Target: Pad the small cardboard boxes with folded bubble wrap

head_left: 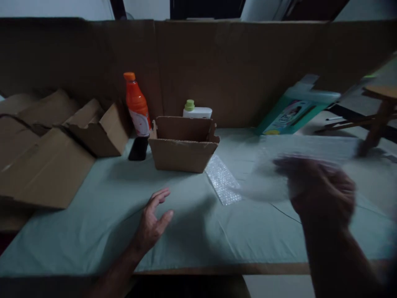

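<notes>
My left hand [152, 221] hovers over the near part of the cloth, thumb and fingers apart, with nothing in it. On the right, my right hand [322, 188] is raised and blurred by motion, its fingers closed on a clear plastic sheet [268, 178] that spreads out around it. A small open cardboard box [181, 156] stands upright in the middle, beyond my left hand. Between the box and my right hand lies a strip of bubble wrap [223, 184], flat, its far end close to the box's right corner. The inside bottom of the box is hidden.
Several cardboard boxes [46, 165] crowd the left side. An orange bottle [138, 103], a black phone [138, 149] and a white green-capped bottle [197, 111] stand or lie near the box. A green jug [294, 109] leans at the right. A cardboard wall [192, 62] closes the back.
</notes>
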